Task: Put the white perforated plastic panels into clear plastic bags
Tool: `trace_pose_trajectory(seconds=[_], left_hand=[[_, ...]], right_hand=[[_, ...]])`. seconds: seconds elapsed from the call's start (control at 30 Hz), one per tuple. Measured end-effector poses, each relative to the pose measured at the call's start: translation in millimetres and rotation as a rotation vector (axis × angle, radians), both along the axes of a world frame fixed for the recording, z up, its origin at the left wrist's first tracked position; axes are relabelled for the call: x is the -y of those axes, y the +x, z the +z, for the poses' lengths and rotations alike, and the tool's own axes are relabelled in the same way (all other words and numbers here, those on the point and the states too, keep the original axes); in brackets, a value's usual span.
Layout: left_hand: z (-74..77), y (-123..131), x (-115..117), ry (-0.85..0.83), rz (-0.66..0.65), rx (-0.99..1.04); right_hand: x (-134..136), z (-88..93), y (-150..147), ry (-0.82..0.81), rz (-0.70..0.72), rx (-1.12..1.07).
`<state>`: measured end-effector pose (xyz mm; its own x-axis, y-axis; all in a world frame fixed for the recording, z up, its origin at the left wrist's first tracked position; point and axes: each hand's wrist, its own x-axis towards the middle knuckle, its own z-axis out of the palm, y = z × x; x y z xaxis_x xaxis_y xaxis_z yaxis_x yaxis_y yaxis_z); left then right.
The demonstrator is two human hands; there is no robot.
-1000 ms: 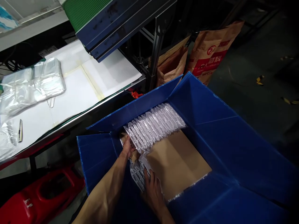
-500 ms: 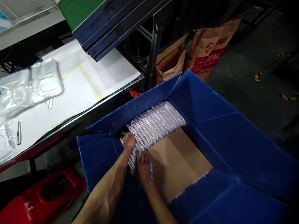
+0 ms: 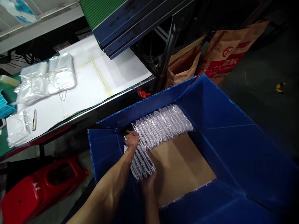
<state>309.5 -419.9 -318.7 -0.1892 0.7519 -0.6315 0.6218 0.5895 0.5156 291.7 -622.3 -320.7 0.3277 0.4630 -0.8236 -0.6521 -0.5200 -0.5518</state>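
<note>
A blue corrugated plastic box (image 3: pixel 224 146) stands before me, a brown cardboard sheet (image 3: pixel 184 165) lying inside. Along its far wall runs a row of clear-bagged flat pieces (image 3: pixel 163 126), packed on edge. Closer to me, a smaller stack of the same bagged pieces (image 3: pixel 142 164) is tilted between my hands. My left hand (image 3: pixel 132 140) grips the stack's far end, beside the left end of the row. My right hand (image 3: pixel 149 182), slightly blurred, supports the near end, its fingers mostly hidden behind the plastic.
Left of the box is a worktable (image 3: pixel 86 93) with bundled clear bags (image 3: pixel 60 73) and a utility knife (image 3: pixel 34 119). A green conveyor (image 3: pixel 100 12) overhangs it. Brown paper sacks (image 3: pixel 224 53) stand behind the box. A red plastic stool (image 3: pixel 44 186) sits at lower left.
My right hand has shifted down to the stack's near end, exposing more of the bagged pieces. My left hand stays at the far end. The whole view has swung slightly left.
</note>
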Motion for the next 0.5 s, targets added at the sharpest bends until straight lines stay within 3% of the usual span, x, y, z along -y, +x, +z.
trace_pose_trajectory(seconds=[0.13,0.23,0.5], left_hand=[[12.7,6,0,0.175,-0.125,-0.200],[17.8,7,0,0.278,-0.188,-0.306],[28.0,11,17,0.357,-0.489,-0.451]], right_hand=[[-37,-4.7,-7,0.090,-0.146,-0.026],[-50,-4.1,-7,0.127,-0.180,-0.008],[-76,5.0,2,0.219,-0.051,0.103]])
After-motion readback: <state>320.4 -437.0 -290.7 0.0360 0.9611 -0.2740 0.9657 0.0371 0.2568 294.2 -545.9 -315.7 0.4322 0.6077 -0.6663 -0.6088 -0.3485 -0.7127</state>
